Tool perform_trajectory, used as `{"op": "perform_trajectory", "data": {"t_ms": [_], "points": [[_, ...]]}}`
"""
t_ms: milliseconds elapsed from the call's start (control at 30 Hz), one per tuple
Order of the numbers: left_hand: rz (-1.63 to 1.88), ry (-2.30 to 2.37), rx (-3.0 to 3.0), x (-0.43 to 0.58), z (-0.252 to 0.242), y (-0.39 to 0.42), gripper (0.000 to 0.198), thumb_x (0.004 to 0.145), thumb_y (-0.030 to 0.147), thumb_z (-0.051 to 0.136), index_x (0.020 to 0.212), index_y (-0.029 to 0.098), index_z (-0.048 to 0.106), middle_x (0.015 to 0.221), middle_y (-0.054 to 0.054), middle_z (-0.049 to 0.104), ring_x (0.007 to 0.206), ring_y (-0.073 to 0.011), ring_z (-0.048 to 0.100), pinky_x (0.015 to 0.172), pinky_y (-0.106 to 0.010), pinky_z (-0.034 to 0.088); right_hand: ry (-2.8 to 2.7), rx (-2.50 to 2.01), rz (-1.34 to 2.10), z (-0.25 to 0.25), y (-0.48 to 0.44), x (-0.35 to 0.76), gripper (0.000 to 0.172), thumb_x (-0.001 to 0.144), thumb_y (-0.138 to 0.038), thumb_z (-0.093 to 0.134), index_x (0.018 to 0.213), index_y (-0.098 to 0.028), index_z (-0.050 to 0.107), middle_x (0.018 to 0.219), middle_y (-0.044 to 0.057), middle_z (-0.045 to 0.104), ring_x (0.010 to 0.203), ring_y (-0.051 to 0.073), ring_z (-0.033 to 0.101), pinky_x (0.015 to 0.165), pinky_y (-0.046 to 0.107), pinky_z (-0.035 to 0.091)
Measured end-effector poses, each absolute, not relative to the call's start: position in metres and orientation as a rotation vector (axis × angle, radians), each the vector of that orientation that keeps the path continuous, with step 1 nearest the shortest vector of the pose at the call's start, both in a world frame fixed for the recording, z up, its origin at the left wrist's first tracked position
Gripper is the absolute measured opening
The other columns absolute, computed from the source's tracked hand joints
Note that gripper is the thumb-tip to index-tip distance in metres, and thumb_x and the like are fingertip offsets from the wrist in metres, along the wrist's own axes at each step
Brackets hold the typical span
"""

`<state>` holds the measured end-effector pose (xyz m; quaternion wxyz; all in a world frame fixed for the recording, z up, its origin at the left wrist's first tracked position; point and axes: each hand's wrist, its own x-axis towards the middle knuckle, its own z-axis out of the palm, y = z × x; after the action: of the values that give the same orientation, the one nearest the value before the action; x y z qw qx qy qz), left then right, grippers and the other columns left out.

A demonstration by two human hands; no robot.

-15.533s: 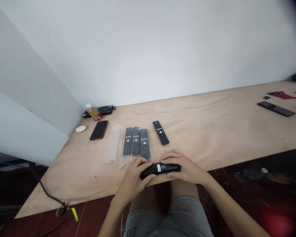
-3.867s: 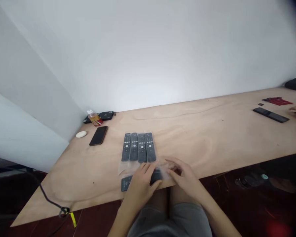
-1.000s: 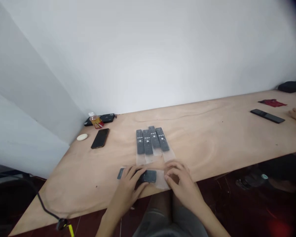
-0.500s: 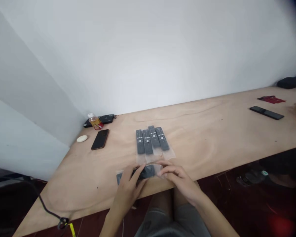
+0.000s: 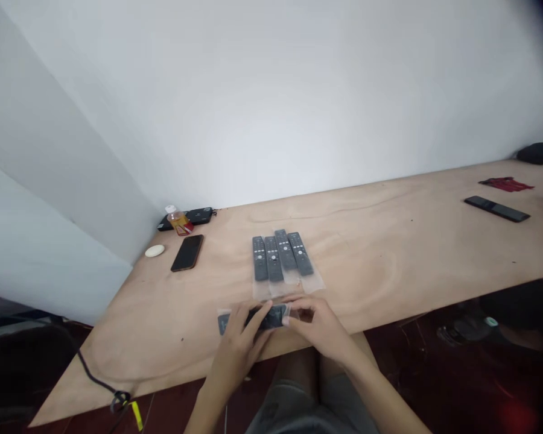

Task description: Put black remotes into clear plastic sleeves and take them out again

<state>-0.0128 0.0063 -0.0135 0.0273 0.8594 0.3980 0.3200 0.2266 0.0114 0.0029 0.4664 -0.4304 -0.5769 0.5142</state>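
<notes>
A dark remote in a clear plastic sleeve (image 5: 271,317) lies crosswise near the front edge of the plywood table (image 5: 389,253). My left hand (image 5: 243,337) rests on top of it, fingers curled over its middle. My right hand (image 5: 320,322) pinches the sleeve's open end at the remote's right tip. Just beyond them, several bagged remotes (image 5: 279,258) lie side by side in a row.
A black phone (image 5: 187,252), a white puck (image 5: 154,251), a small bottle (image 5: 178,219) and a black box (image 5: 200,214) sit at the table's far left. Another remote (image 5: 496,209) and red items (image 5: 505,183) lie far right. A cable (image 5: 95,380) hangs off the left corner.
My hands stay on the bagged remote; my right hand has slid in closer to its right end. The other person's hand at the far right has left the view.
</notes>
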Motion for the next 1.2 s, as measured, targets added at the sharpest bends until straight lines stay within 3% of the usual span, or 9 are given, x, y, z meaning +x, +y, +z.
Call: {"op": "perform_trajectory", "data": {"t_ms": [100,300,667,1033,1200], "points": [[1.012,1.217,2.645,-0.014,-0.013,0.009,0.057,0.106,0.02,0.065,0.16,0.03,0.051,0.131,-0.014,0.064,0.123,-0.03,0.064,0.104,-0.048,0.059,-1.393,-1.063,1.241,0.006,0.011,0.225,0.01,0.089,-0.029,0.082,0.095,-0.024,0.089,0.123,0.01,0.082,0.122,0.031,0.072,0.11,0.044,0.054],[0.939,1.26,2.526,-0.021,-0.012,0.015,0.048,0.101,0.025,0.072,0.148,0.031,0.061,0.129,-0.011,0.066,0.119,-0.029,0.066,0.102,-0.046,0.061,-1.343,-1.124,1.277,0.0,0.008,0.255,0.016,0.089,-0.039,0.085,0.086,-0.023,0.088,0.125,0.012,0.081,0.121,0.032,0.073,0.107,0.043,0.054],[0.956,1.216,2.446,-0.01,-0.006,0.012,0.042,0.104,0.029,0.07,0.145,0.031,0.061,0.129,-0.011,0.064,0.12,-0.029,0.066,0.102,-0.047,0.06,-1.398,-1.122,1.159,-0.003,0.009,0.269,0.031,0.097,-0.052,0.077,0.095,-0.023,0.088,0.126,0.014,0.08,0.123,0.033,0.073,0.111,0.049,0.054],[0.917,1.227,2.511,-0.01,-0.005,0.009,0.042,0.103,0.026,0.071,0.144,0.029,0.061,0.131,-0.01,0.065,0.123,-0.0276,0.064,0.104,-0.043,0.059,-1.367,-1.211,1.105,-0.002,0.007,0.255,0.022,0.086,-0.043,0.087,0.089,-0.022,0.085,0.12,0.013,0.081,0.119,0.033,0.074,0.111,0.05,0.053],[0.854,1.261,2.446,-0.014,-0.002,0.014,0.044,0.1,0.022,0.074,0.141,0.031,0.063,0.127,-0.008,0.067,0.118,-0.0268,0.065,0.102,-0.042,0.06,-1.359,-1.178,1.161,-0.001,0.006,0.276,0.027,0.084,-0.047,0.089,0.084,-0.021,0.084,0.122,0.013,0.081,0.119,0.033,0.074,0.109,0.045,0.054]]}}
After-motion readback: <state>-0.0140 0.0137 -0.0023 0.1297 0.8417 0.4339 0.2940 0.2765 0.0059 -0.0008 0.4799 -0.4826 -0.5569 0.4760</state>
